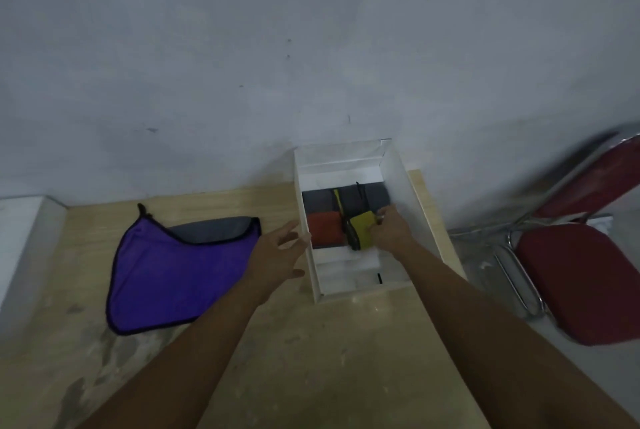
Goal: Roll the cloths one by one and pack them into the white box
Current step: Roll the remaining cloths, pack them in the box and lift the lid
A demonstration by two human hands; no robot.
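The white box [412, 193] stands on the wooden table against the wall. Inside it lie a grey rolled cloth [374, 195] at the back, an orange rolled cloth [325, 228] and a yellow rolled cloth [362, 229] beside it. My right hand [389, 231] is inside the box and grips the yellow roll from the right. With fingers spread, my left hand [277, 255] hovers just outside the box's left wall and holds nothing. A purple cloth [173, 269] with black trim lies flat on the table to the left, its grey underside folded over at the top.
A red chair [581, 276] with a chrome frame stands to the right of the table. A white ledge [24, 241] borders the table [294, 359] on the left. The grey wall rises right behind the box.
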